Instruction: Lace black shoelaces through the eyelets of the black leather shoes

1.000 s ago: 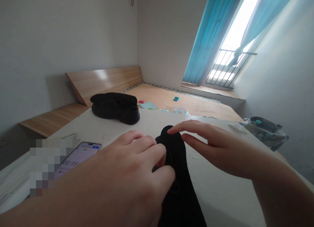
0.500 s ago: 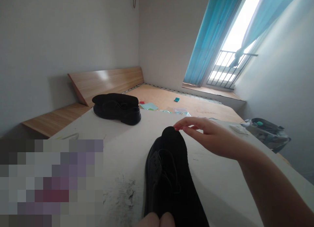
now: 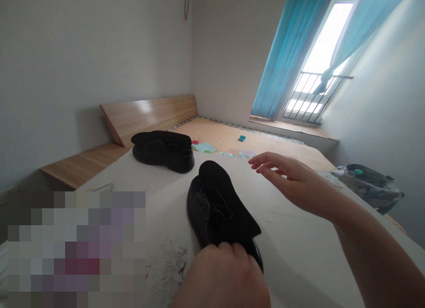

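1. Clock directions are taken from the near black shoe [image 3: 207,219], with twelve pointing away from the person.
2. That shoe is on the white table [image 3: 299,241], its farther end aimed towards eleven. A flat black piece, probably an insole [image 3: 237,215], lies along its top, with a rounded end jutting past the shoe; whether any part is tucked inside, I cannot tell.
3. The left hand [image 3: 229,274], at six, has its fingers bent over the shoe's nearer end, seemingly the heel. They look to be gripping it, but the fingertips are hidden, so I cannot tell whether they pinch the insole too.
4. The right hand [image 3: 285,173], at two, is apart from the shoe; its fingers are loosely spread, slightly bent and holding nothing.
5. The far shoe [image 3: 162,155] sits between ten and eleven, untouched, with a similar dark flat piece on top.
6. My reading of the step: the left hand is handling and steadying the near shoe by its heel end, one-handed.
7. A sound next move, I judge, calls for a firm left hold, with the insole kept from sliding; the right hand is free to support the shoe's farther end.
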`<action>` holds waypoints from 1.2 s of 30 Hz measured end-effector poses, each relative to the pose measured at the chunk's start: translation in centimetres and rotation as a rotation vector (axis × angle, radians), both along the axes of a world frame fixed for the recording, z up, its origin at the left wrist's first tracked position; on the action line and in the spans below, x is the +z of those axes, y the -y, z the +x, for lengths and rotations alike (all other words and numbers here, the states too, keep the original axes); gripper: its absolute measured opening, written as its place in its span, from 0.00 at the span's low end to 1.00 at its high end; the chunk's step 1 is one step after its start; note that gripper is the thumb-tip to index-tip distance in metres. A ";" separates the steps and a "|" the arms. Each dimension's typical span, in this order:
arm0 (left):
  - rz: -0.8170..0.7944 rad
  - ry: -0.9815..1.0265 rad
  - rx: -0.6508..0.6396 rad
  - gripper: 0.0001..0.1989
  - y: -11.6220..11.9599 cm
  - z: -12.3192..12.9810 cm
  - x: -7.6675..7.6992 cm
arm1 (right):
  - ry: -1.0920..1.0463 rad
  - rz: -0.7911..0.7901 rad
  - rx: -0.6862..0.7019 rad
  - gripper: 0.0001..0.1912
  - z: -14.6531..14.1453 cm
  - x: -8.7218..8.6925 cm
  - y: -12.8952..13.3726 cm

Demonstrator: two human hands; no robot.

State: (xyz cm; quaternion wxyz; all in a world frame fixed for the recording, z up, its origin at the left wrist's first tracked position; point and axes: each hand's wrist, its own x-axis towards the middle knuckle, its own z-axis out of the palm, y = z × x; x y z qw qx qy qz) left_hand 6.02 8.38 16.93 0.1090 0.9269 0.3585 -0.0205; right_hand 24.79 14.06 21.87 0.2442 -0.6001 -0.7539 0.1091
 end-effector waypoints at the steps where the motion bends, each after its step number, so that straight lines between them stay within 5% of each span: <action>1: 0.009 -0.018 0.015 0.08 -0.1 0.1 0.9 | 0.024 -0.021 -0.011 0.16 0.2 -0.1 0.3; 4: 0.077 -0.051 0.124 0.10 -0.8 0.1 2.3 | 0.157 -0.205 0.061 0.23 0.6 -0.4 1.4; 9: 0.203 -0.189 0.330 0.10 -2.8 -0.2 2.0 | 0.244 -0.491 0.223 0.40 -2.2 -2.5 2.0; 16: 0.297 -0.214 0.406 0.16 -5.3 -0.5 1.1 | -0.021 -0.097 0.177 0.27 -8.6 -9.6 -0.6; 21: 0.390 -0.243 0.461 0.20 -4.3 -1.0 1.5 | -0.042 -0.051 0.186 0.22 -10.1 -11.0 -2.4; 25: 0.490 -0.189 0.374 0.19 -2.3 -1.2 1.9 | -0.090 -0.041 0.165 0.26 -11.5 -10.9 -4.8; 30: 0.645 0.123 0.141 0.13 -0.2 -1.4 1.5 | -0.116 -0.065 0.195 0.33 -14.9 -10.6 -8.7; 36: 0.637 0.212 0.104 0.08 0.3 -1.3 1.0 | -0.171 -0.061 0.203 0.38 -18.3 -11.2 -11.5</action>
